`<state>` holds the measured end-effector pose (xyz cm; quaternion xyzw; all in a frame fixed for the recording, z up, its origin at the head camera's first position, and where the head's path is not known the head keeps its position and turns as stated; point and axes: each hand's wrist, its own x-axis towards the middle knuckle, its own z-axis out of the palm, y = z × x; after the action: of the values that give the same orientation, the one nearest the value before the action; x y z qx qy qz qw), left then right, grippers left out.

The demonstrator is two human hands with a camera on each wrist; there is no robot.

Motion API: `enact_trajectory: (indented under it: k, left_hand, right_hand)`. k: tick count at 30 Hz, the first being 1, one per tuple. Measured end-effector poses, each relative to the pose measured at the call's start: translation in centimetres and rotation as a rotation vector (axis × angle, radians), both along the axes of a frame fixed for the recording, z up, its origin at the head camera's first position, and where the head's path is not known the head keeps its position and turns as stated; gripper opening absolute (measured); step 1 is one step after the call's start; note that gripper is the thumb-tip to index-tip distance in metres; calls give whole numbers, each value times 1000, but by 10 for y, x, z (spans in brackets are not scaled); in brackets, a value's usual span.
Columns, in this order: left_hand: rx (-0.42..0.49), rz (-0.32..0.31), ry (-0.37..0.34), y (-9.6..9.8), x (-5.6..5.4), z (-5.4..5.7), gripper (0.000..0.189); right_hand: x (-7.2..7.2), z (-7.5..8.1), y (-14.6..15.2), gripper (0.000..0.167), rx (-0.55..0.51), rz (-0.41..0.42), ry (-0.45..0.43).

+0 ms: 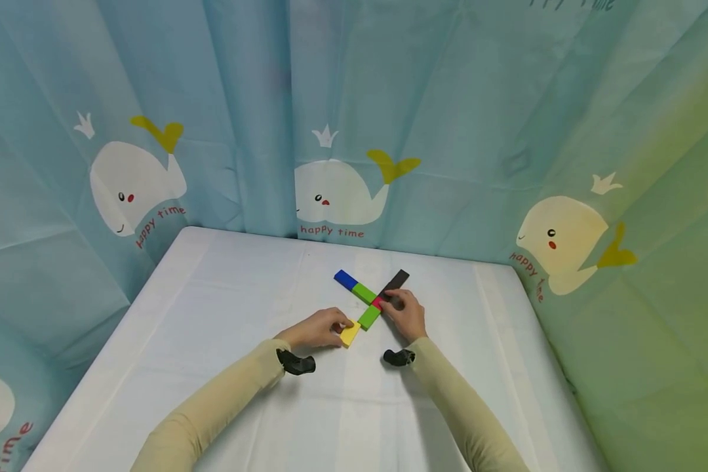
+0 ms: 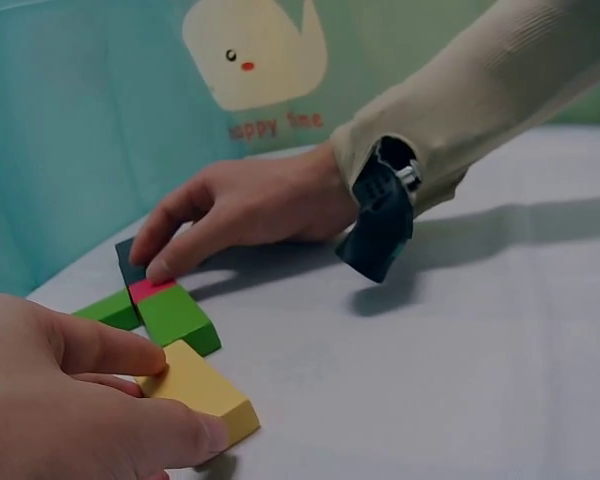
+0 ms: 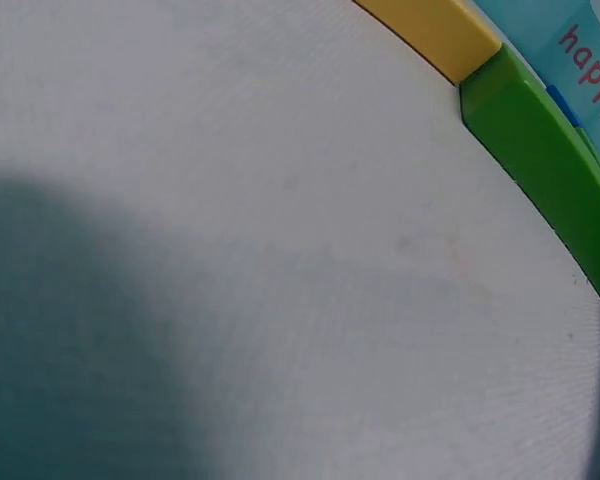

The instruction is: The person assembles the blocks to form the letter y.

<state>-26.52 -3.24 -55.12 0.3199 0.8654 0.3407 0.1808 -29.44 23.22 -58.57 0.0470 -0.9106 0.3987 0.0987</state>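
Observation:
A yellow block point(image 1: 350, 334) is pinched between the thumb and finger of my left hand point(image 1: 315, 329). In the left wrist view the yellow block point(image 2: 208, 388) lies at the near end of a green block point(image 2: 180, 320), its corner right at the green end. My right hand point(image 1: 408, 316) has its thumb and forefinger bent at the small red block point(image 1: 377, 302), where the blocks cross, and pinches it beside the black block point(image 1: 396, 280). From the red block one green block point(image 1: 370, 317) runs toward me; another green block point(image 1: 362, 293) leads to a blue block point(image 1: 345, 278).
A white cloth covers the table point(image 1: 242, 282). Behind it hangs a blue-green curtain point(image 1: 466, 118) with printed whales. Black wrist straps point(image 1: 295, 362) hang below both sleeves. The right wrist view shows mostly tabletop, with a green block point(image 3: 540, 165) at the upper right.

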Motion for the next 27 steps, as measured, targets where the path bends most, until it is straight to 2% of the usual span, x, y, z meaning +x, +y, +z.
enact_trajectory:
  k: [7,23,27]
  left_hand:
    - [21,-18,14,-2,3,-1,43]
    - [20,-36,35,1,0,-5,43]
    - [16,-49,23,3,0,-4,44]
  right_hand:
    - [0,-1,-2,37,8,-7,9]
    - [1,-2,0,34,32,-7,34]
    - [1,-3,-1,34,37,-6,36]
